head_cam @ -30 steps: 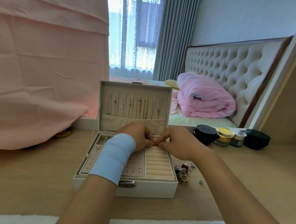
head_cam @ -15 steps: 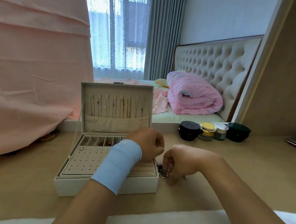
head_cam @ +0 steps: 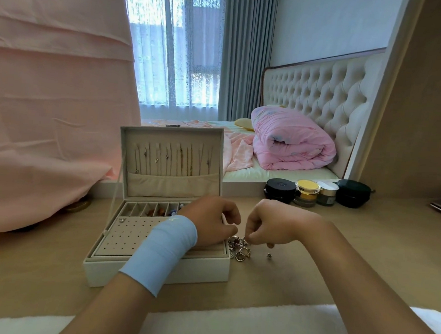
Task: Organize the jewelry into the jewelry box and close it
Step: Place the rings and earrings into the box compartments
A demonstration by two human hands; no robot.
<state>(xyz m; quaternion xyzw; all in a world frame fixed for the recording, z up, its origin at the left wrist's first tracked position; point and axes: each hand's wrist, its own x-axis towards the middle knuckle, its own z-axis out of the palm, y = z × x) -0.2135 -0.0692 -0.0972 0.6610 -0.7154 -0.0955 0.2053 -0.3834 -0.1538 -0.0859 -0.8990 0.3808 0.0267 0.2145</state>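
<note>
Standing near the tabletop's (head_cam: 338,253) left edge, the box (head_cam: 155,269) is lying open, its lid (head_cam: 173,137) rising upright at the back and necklaces (head_cam: 173,158) hanging in a row inside it. Small coloured pieces are sitting in the rear compartments (head_cam: 148,210), and one stud is resting in the far left corner of the holed panel (head_cam: 128,238). A pile (head_cam: 241,250) of silvery jewelry is lying on the tabletop, touching the box's right wall; one stray piece (head_cam: 268,255) is lying just beside it, toward the right edge. The left hand (head_cam: 210,219), wearing a blue wristband (head_cam: 161,251), is hovering over the box's right part with fingers curled; whether they are gripping anything cannot be told. The right hand (head_cam: 275,223) is reaching down, its fingertips pinching the top of the pile. Four jars (head_cam: 306,193) are standing along the far edge.
</note>
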